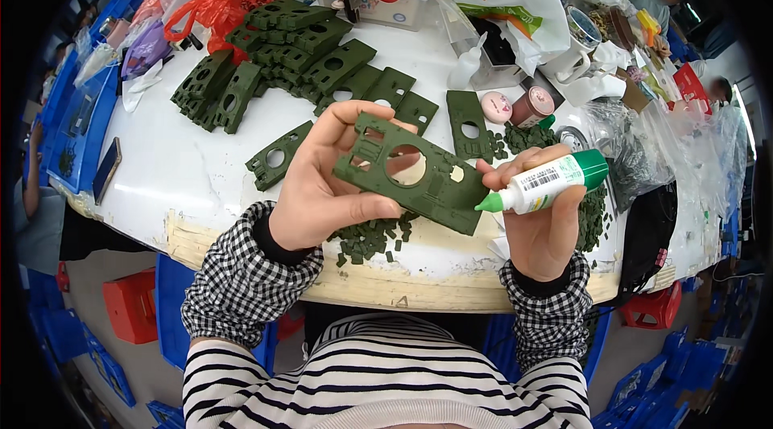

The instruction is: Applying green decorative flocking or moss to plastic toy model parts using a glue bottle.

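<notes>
Left hand (322, 187) fingers pinch the green plate (411, 175) slanting down-right; right hand (543, 224) fingers pinch the glue bottle (543, 183), tip left.

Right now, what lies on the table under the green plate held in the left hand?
Small dark green pieces lie heaped on the white table beneath the green plate. The left hand and plate hide the heap's upper part.
</notes>
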A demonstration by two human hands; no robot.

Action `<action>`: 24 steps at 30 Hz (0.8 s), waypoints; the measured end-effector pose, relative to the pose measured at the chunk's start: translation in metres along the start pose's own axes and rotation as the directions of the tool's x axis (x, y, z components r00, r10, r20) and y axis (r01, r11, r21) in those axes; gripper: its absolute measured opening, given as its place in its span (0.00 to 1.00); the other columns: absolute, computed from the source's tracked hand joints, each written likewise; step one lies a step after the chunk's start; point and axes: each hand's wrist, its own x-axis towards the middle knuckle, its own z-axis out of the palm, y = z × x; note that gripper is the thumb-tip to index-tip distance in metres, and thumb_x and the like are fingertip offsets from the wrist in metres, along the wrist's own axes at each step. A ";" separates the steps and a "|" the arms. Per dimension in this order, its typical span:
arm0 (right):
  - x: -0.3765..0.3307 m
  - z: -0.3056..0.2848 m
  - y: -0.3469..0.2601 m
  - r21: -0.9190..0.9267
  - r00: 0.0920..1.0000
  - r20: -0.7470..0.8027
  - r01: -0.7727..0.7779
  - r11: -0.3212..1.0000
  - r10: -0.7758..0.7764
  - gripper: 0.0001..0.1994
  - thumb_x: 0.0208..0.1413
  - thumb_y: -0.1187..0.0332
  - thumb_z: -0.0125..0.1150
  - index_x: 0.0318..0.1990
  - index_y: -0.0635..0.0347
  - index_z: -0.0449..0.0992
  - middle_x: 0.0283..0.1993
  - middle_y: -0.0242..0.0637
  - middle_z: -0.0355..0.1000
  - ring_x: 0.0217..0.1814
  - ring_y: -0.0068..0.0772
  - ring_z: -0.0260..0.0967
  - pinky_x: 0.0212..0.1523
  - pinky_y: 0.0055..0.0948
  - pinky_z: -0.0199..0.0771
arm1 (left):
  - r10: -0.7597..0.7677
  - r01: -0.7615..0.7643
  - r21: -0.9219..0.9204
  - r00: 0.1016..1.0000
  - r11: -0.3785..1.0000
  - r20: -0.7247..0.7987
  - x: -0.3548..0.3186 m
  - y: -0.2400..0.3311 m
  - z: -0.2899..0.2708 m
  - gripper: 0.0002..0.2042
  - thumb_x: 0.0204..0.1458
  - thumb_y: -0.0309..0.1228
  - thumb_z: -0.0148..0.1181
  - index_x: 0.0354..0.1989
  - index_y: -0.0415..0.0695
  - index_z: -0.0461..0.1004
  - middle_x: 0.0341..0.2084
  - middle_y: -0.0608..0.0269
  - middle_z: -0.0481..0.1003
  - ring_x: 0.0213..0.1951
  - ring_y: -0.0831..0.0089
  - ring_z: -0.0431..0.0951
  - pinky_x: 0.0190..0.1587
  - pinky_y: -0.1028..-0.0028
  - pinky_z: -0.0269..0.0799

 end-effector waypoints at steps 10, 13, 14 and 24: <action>-0.001 0.006 0.002 -0.260 0.989 0.081 0.142 0.955 -0.124 0.25 0.60 0.52 0.59 0.49 0.68 0.65 0.45 0.48 0.74 0.51 0.41 0.74 0.64 0.51 0.64 | -0.341 0.389 -0.077 0.874 0.918 0.346 -0.003 -0.007 0.011 0.39 0.56 0.30 0.61 0.71 0.38 0.45 0.64 0.52 0.60 0.61 0.61 0.67 0.65 0.61 0.61; -0.002 0.008 0.005 -0.288 0.987 0.135 0.121 0.950 -0.085 0.23 0.59 0.57 0.62 0.50 0.70 0.66 0.46 0.48 0.74 0.53 0.39 0.73 0.65 0.48 0.65 | -0.360 0.417 -0.064 0.844 0.907 0.397 -0.004 -0.010 0.011 0.37 0.56 0.26 0.59 0.71 0.38 0.46 0.64 0.52 0.59 0.62 0.61 0.66 0.66 0.61 0.59; -0.003 0.009 0.006 -0.276 0.986 0.143 0.126 0.953 -0.088 0.22 0.59 0.59 0.63 0.50 0.70 0.68 0.47 0.47 0.73 0.53 0.38 0.72 0.63 0.45 0.67 | -0.367 0.425 -0.059 0.837 0.903 0.407 -0.004 -0.009 0.011 0.36 0.56 0.25 0.59 0.71 0.37 0.46 0.64 0.52 0.59 0.62 0.61 0.66 0.66 0.61 0.59; -0.003 0.009 0.006 -0.354 0.981 0.149 0.171 0.919 -0.125 0.20 0.58 0.62 0.64 0.50 0.69 0.72 0.47 0.45 0.73 0.53 0.38 0.69 0.59 0.41 0.72 | -0.365 0.422 -0.068 0.844 0.904 0.394 -0.005 -0.009 0.011 0.35 0.56 0.22 0.58 0.70 0.37 0.48 0.66 0.54 0.57 0.62 0.63 0.65 0.66 0.61 0.59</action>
